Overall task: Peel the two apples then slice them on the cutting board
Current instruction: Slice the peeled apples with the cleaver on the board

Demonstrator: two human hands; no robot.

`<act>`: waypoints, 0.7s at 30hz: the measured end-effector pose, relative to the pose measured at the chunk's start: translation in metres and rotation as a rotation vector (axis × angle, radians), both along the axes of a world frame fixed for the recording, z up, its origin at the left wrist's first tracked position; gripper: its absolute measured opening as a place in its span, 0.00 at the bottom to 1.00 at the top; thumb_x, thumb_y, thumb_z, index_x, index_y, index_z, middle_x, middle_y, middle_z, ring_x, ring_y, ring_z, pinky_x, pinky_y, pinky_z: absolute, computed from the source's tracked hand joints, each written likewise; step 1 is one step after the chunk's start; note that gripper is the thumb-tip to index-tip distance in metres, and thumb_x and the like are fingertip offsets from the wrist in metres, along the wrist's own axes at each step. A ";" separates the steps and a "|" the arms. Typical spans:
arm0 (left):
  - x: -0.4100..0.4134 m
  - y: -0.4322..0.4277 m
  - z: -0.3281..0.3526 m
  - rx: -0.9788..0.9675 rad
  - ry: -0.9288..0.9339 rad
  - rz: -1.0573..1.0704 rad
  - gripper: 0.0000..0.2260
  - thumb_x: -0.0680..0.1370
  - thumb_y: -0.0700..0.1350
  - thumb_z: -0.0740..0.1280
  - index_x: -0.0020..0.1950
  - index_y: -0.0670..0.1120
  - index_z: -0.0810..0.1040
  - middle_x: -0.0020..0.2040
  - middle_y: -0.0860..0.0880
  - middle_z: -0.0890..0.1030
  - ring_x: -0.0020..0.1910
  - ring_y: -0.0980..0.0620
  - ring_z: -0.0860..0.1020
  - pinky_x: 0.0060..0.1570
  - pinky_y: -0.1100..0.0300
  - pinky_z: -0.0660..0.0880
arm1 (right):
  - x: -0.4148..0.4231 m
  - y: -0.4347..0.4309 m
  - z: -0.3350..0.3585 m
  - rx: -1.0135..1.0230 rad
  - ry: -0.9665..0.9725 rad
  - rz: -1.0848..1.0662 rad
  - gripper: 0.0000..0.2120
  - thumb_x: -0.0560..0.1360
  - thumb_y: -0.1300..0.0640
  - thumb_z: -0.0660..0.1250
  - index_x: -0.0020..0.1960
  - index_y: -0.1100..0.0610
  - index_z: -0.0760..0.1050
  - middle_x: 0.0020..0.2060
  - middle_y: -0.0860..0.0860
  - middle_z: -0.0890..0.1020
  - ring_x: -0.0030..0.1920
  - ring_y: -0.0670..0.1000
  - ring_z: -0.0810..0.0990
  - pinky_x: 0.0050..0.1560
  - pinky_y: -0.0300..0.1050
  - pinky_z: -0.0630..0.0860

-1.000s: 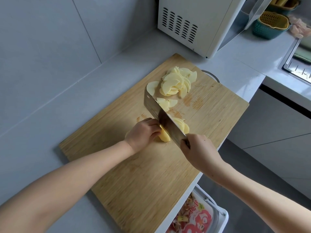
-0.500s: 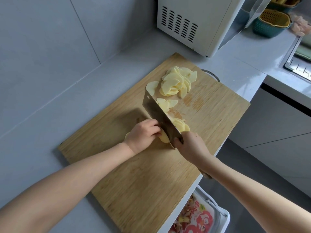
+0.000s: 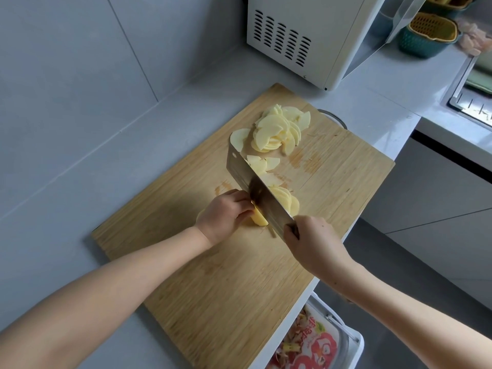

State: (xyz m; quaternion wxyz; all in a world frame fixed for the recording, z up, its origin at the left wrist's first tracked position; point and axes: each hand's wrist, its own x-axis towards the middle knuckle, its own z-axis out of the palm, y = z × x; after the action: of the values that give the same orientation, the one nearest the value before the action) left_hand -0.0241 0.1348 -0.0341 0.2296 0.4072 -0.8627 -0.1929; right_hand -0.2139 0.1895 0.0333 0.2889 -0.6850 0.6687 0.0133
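Cleaver (image 3: 241, 170) against apple (image 3: 259, 219), bag (image 3: 315, 346) lettering illegible

peeled apple piece (image 3: 259, 219): pale yellow, partly covered, mid-board. thin slices (image 3: 288, 202): fanned row just beside it. slice pile (image 3: 277, 131): loose heap, far end. cutting board (image 3: 239, 288): wooden, rectangular, knife-scored.

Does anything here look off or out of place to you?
Nothing looks spilled or broken. The cutting board lies askew on the counter, its right side reaching the counter's edge above a bin. The white appliance behind seems to have its door ajar. The apple slices sit in neat heaps.
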 end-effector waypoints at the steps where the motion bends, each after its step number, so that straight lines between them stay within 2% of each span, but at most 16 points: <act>1: 0.000 0.000 0.001 0.002 0.000 -0.003 0.04 0.68 0.33 0.76 0.40 0.37 0.84 0.40 0.41 0.82 0.38 0.42 0.81 0.39 0.53 0.80 | 0.001 0.000 -0.001 -0.007 0.011 0.001 0.13 0.80 0.55 0.55 0.38 0.54 0.70 0.28 0.47 0.71 0.27 0.46 0.69 0.29 0.37 0.66; 7: 0.001 -0.002 0.001 0.008 0.023 -0.027 0.04 0.69 0.32 0.74 0.42 0.37 0.84 0.42 0.40 0.83 0.41 0.41 0.82 0.41 0.52 0.80 | 0.015 -0.004 -0.012 -0.040 0.081 0.009 0.13 0.80 0.55 0.54 0.41 0.57 0.72 0.30 0.49 0.71 0.30 0.49 0.70 0.29 0.40 0.66; 10: 0.001 -0.001 0.001 0.001 0.034 -0.020 0.03 0.67 0.31 0.75 0.39 0.36 0.83 0.39 0.40 0.82 0.37 0.41 0.81 0.37 0.53 0.80 | 0.024 -0.011 -0.022 0.000 0.091 -0.014 0.12 0.80 0.55 0.55 0.41 0.58 0.71 0.32 0.50 0.72 0.32 0.51 0.71 0.29 0.41 0.66; 13: 0.000 -0.002 0.002 -0.012 0.022 -0.016 0.03 0.68 0.31 0.74 0.36 0.36 0.82 0.35 0.41 0.80 0.34 0.42 0.79 0.34 0.52 0.79 | 0.029 -0.018 -0.028 0.003 0.068 -0.037 0.12 0.80 0.54 0.56 0.39 0.57 0.68 0.31 0.49 0.70 0.31 0.50 0.70 0.26 0.40 0.63; 15: 0.001 -0.002 0.001 -0.010 0.015 -0.015 0.04 0.68 0.30 0.74 0.35 0.36 0.82 0.35 0.40 0.79 0.34 0.42 0.79 0.33 0.51 0.78 | 0.028 -0.019 -0.028 -0.006 0.038 -0.043 0.12 0.80 0.54 0.57 0.40 0.57 0.69 0.31 0.49 0.71 0.31 0.50 0.71 0.26 0.40 0.64; 21: 0.003 -0.001 -0.001 -0.004 0.002 -0.024 0.03 0.67 0.33 0.75 0.39 0.37 0.84 0.40 0.40 0.82 0.38 0.42 0.81 0.38 0.52 0.80 | 0.013 -0.009 -0.015 -0.083 -0.026 -0.077 0.15 0.79 0.54 0.56 0.38 0.59 0.74 0.29 0.51 0.73 0.28 0.50 0.71 0.29 0.43 0.67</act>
State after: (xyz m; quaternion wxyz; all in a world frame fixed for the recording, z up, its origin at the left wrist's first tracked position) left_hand -0.0212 0.1333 -0.0347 0.2290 0.3961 -0.8677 -0.1943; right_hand -0.2008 0.1801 0.0188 0.2692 -0.6702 0.6908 -0.0343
